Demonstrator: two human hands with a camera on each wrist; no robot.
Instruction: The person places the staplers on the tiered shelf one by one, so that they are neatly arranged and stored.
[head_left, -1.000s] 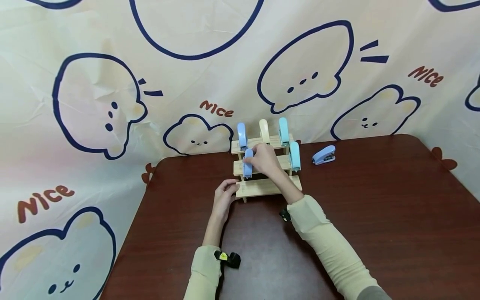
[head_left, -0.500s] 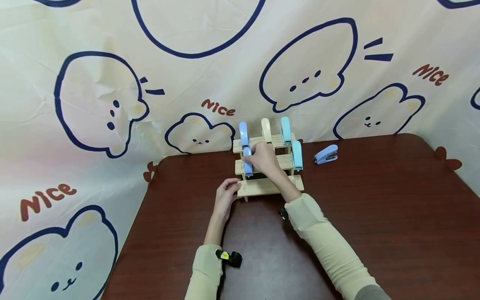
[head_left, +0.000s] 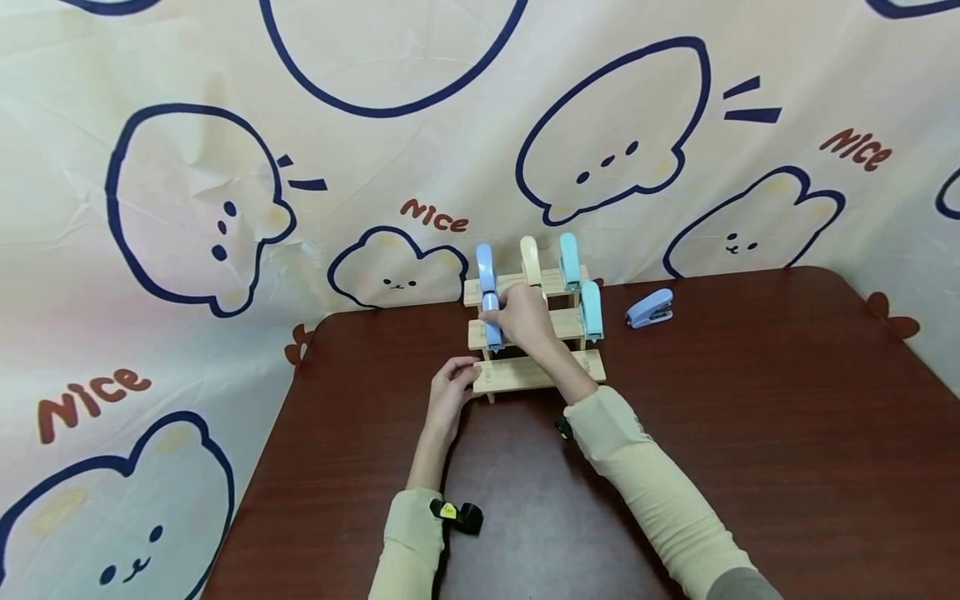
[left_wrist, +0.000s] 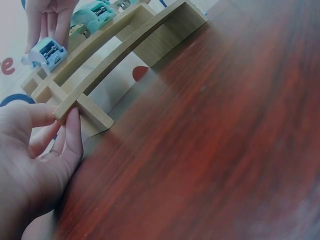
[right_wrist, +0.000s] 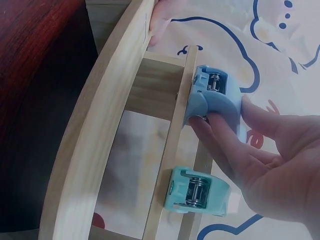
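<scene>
A three-step wooden rack (head_left: 536, 375) stands at the back of the table. My left hand (head_left: 447, 393) grips the left end of its lowest shelf, thumb and fingers on either side of the board in the left wrist view. With my right hand (head_left: 527, 317) I hold a blue stapler (head_left: 492, 323) at the left end of the middle shelf. The right wrist view shows fingers and thumb round this stapler (right_wrist: 215, 95). A teal stapler (head_left: 591, 310) stands at that shelf's right end. The top shelf bears a blue stapler (head_left: 485, 267), a cream one (head_left: 530, 260) and a teal one (head_left: 569, 260).
Another blue stapler (head_left: 649, 309) lies on the dark red-brown table (head_left: 750, 417), right of the rack. Behind the table hangs a pale cloth (head_left: 600, 100) with cartoon outlines, close to the rack's back.
My right hand and the blue stapler in it have shifted slightly left along the middle shelf. The left hand keeps its hold on the rack.
</scene>
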